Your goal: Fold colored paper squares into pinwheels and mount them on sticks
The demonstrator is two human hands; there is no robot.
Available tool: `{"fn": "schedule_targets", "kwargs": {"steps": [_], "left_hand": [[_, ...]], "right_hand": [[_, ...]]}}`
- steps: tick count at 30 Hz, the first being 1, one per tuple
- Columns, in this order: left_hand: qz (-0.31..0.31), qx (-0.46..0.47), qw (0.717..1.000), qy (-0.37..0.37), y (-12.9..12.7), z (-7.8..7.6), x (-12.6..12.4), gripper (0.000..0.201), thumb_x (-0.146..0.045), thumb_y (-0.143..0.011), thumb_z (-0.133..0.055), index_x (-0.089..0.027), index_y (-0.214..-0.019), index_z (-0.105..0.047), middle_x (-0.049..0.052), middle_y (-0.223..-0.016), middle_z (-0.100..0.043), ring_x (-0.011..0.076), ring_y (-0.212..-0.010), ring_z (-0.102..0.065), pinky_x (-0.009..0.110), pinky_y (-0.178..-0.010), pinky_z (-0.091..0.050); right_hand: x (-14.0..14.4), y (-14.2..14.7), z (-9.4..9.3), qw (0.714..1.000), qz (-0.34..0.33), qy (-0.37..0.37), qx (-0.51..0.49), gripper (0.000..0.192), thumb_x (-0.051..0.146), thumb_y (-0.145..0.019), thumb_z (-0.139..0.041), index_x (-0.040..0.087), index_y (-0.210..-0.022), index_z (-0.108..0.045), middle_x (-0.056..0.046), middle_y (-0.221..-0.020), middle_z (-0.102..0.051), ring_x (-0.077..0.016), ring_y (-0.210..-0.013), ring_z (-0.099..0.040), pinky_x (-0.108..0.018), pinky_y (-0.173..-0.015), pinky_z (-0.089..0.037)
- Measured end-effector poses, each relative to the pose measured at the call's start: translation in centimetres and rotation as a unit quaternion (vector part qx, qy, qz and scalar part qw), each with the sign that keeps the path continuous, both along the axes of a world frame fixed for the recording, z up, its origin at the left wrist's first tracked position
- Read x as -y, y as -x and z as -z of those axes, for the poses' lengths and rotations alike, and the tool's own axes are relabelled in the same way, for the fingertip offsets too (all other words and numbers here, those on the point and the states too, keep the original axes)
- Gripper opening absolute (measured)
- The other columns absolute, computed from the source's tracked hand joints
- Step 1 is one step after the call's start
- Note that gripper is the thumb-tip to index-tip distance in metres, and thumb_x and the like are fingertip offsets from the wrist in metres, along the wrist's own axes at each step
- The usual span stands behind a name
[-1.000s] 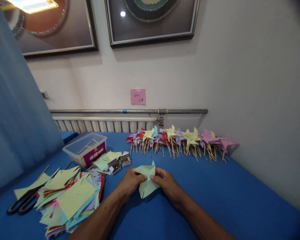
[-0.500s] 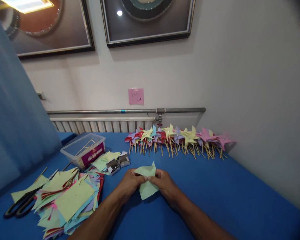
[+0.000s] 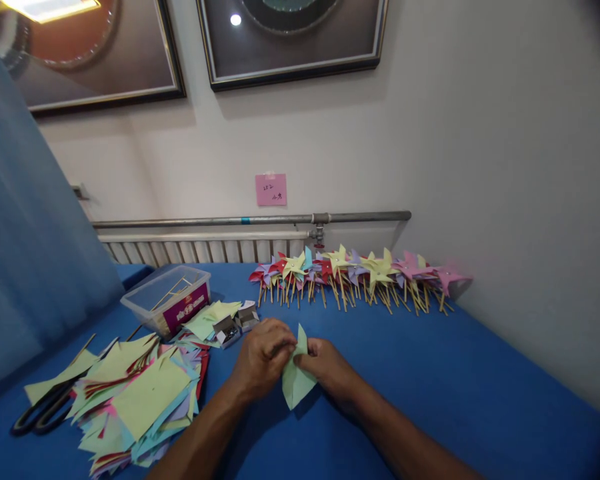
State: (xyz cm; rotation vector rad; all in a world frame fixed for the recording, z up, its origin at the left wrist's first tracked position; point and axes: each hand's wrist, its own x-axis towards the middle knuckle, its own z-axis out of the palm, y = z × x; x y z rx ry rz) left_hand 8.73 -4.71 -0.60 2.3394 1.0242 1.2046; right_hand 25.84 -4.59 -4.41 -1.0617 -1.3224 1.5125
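Between my hands, above the blue table, is a pale green piece of paper [image 3: 299, 381] with bent, pointed corners. My right hand [image 3: 327, 367] pinches its right side between thumb and fingers. On the other side, my left hand [image 3: 266, 357] is closed with curled fingers at the paper's upper left edge; its fingertips are partly hidden, and the paper's far side cannot be seen. Two small open boxes [image 3: 227, 331] stand just beyond my left hand, the nearer one holding small dark metal pieces.
Stacked coloured paper sheets [image 3: 150, 393] and black-handled scissors [image 3: 50, 407] lie at left. Behind them stands a clear plastic tub [image 3: 167, 300] with sticks inside. Finished paper pinwheels [image 3: 340, 273] on sticks line the back of the blue table [image 3: 430, 387], below a radiator pipe [image 3: 275, 219].
My left hand has lifted and turned, its fingers curling at the paper's upper edge. The paper now stands narrower and more folded. My right hand stays nearly in place.
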Motion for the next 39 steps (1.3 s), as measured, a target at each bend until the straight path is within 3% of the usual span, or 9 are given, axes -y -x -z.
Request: {"fn": "schedule_targets", "kwargs": {"steps": [7, 15, 19, 26, 31, 36, 39], "left_hand": [[-0.025, -0.057, 0.998, -0.002, 0.2, 0.1, 0.2, 0.026, -0.008, -0.082, -0.06, -0.026, -0.084, -0.078, 0.004, -0.102, -0.071, 0.0207, -0.1, -0.061, 0.039, -0.095, -0.044], [-0.014, -0.021, 0.998, 0.05, 0.3, 0.9, -0.4, 0.022, -0.011, -0.082, -0.062, -0.026, -0.082, -0.078, 0.004, -0.117, -0.071, 0.0242, -0.119, -0.057, 0.044, -0.107, -0.04], [-0.004, -0.029, 0.998, 0.062, 0.5, 0.6, -0.3, 0.024, -0.011, -0.082, -0.061, -0.026, -0.085, -0.079, 0.005, -0.121, -0.071, 0.0258, -0.122, -0.055, 0.047, -0.109, -0.037], [0.015, -0.037, 0.994, 0.101, 0.7, 0.1, 0.0, 0.024, -0.018, -0.089, -0.057, -0.027, -0.09, -0.079, 0.005, -0.131, -0.068, 0.0266, -0.132, -0.049, 0.05, -0.115, -0.032], [0.027, -0.03, 0.99, 0.133, 0.7, -0.2, 0.2, 0.026, -0.021, -0.09, -0.054, -0.026, -0.094, -0.079, 0.005, -0.136, -0.065, 0.0276, -0.137, -0.046, 0.052, -0.117, -0.03], [0.013, -0.047, 0.993, 0.106, 0.4, -0.3, 0.8, 0.025, -0.016, -0.08, -0.061, -0.025, -0.098, -0.076, 0.007, -0.139, -0.062, 0.0292, -0.136, -0.047, 0.053, -0.117, -0.031], [0.013, -0.086, 0.992, 0.087, 0.1, -0.2, 1.2, 0.044, -0.01, -0.07, -0.065, -0.027, -0.111, -0.071, 0.006, -0.15, -0.052, 0.0314, -0.141, -0.041, 0.056, -0.118, -0.029]], "right_hand": [[0.4, -0.5, -1.0, 0.995, -0.011, 0.05, -0.084, 0.024, 0.033, -0.065, -0.077, 0.013, -0.075, -0.069, -0.001, -0.064, -0.067, -0.0111, -0.055, -0.056, -0.023, -0.056, -0.038], [0.8, -0.2, -0.8, 0.988, -0.014, 0.06, -0.14, 0.031, 0.039, -0.068, -0.082, 0.014, -0.082, -0.07, 0.0, -0.067, -0.066, -0.0121, -0.059, -0.056, -0.025, -0.059, -0.041], [0.9, -0.3, -1.1, 0.986, -0.026, 0.064, -0.154, 0.031, 0.04, -0.069, -0.082, 0.013, -0.077, -0.069, 0.0, -0.066, -0.064, -0.0102, -0.057, -0.054, -0.024, -0.058, -0.039], [0.7, -0.5, -1.1, 0.982, -0.023, 0.084, -0.167, 0.044, 0.039, -0.061, -0.09, 0.012, -0.09, -0.07, -0.003, -0.073, -0.07, -0.0138, -0.064, -0.062, -0.027, -0.066, -0.046], [0.5, -0.5, -0.8, 0.981, -0.016, 0.09, -0.171, 0.038, 0.032, -0.06, -0.086, 0.011, -0.089, -0.071, -0.003, -0.072, -0.071, -0.0137, -0.062, -0.062, -0.026, -0.063, -0.046], [0.6, -0.4, -1.2, 0.983, 0.021, 0.099, -0.154, 0.03, 0.029, -0.063, -0.079, 0.013, -0.087, -0.071, 0.0, -0.067, -0.067, -0.0122, -0.057, -0.058, -0.025, -0.059, -0.043], [0.6, -0.3, -1.4, 0.984, 0.034, 0.098, -0.146, 0.026, 0.028, -0.063, -0.077, 0.015, -0.084, -0.071, 0.001, -0.066, -0.066, -0.0121, -0.058, -0.057, -0.025, -0.058, -0.042]]}}
